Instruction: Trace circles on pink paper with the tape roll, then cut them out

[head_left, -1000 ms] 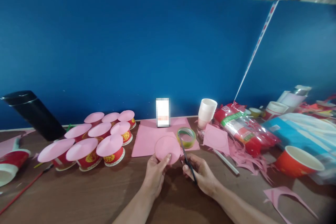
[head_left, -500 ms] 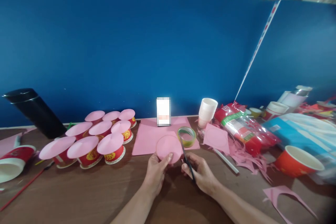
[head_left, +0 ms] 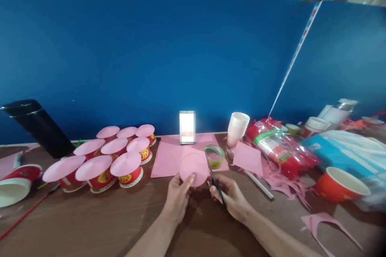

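Observation:
A round pink paper disc [head_left: 194, 165] is pinched at its lower edge by my left hand [head_left: 178, 193], thumb on top. My right hand [head_left: 229, 194] is closed around a pair of dark-handled scissors [head_left: 217, 188]. The blades point away from me and run along the right edge of the disc; whether they are open or closed I cannot tell. Behind the disc lies a larger pink paper sheet [head_left: 169, 154], partly covered by it. A roll of yellow-green tape [head_left: 222, 160] rests on the sheet's right side, just past the scissor tips.
At left, several red paper cups [head_left: 128, 178] carry pink cone tops, near a black flask [head_left: 36, 128]. To the right are stacked white cups [head_left: 238, 126], a marked pink square [head_left: 247, 157], paper scraps [head_left: 280, 180], a red plastic bag [head_left: 271, 140] and an orange cup [head_left: 340, 186].
The hands, disc and scissors keep nearly the same positions, with the scissors shifted very slightly. The whole view has moved a little.

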`<control>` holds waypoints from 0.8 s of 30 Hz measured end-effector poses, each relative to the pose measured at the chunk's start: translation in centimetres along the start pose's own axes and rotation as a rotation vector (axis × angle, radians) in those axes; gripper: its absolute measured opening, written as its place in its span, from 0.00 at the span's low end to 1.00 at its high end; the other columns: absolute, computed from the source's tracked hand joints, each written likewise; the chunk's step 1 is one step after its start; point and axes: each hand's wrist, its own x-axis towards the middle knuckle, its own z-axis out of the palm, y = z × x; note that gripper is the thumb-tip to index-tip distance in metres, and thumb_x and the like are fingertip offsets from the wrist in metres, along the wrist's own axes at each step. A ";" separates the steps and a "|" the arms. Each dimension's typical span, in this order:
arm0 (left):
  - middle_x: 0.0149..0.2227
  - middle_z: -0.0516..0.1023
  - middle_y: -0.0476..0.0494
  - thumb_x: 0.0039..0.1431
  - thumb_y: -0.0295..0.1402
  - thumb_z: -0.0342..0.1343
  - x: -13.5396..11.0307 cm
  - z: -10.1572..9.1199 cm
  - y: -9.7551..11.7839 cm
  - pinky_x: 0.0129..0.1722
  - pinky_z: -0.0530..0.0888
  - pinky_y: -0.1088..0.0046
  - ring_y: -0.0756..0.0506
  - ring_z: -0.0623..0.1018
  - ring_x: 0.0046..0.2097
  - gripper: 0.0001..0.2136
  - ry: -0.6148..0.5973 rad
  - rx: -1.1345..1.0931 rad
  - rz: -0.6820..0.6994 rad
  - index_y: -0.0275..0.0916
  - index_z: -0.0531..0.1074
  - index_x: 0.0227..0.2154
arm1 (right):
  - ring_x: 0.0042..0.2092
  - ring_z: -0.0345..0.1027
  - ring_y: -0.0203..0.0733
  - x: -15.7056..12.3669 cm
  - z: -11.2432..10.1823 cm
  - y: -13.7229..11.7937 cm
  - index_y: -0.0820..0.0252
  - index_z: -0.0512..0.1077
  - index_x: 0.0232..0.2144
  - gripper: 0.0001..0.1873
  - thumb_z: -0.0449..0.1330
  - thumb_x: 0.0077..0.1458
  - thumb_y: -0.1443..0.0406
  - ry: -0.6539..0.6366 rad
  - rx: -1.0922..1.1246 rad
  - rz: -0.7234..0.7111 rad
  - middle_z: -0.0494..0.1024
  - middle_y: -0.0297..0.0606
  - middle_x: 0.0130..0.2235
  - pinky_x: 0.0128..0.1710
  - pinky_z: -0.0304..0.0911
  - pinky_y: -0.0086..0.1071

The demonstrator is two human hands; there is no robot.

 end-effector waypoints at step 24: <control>0.28 0.78 0.40 0.45 0.32 0.63 0.0 -0.2 -0.3 0.31 0.72 0.73 0.47 0.76 0.29 0.14 -0.035 0.002 -0.013 0.31 0.71 0.34 | 0.25 0.57 0.32 -0.2 0.2 -0.2 0.64 0.69 0.35 0.15 0.58 0.53 0.56 -0.013 -0.039 0.009 0.64 0.32 0.25 0.23 0.57 0.26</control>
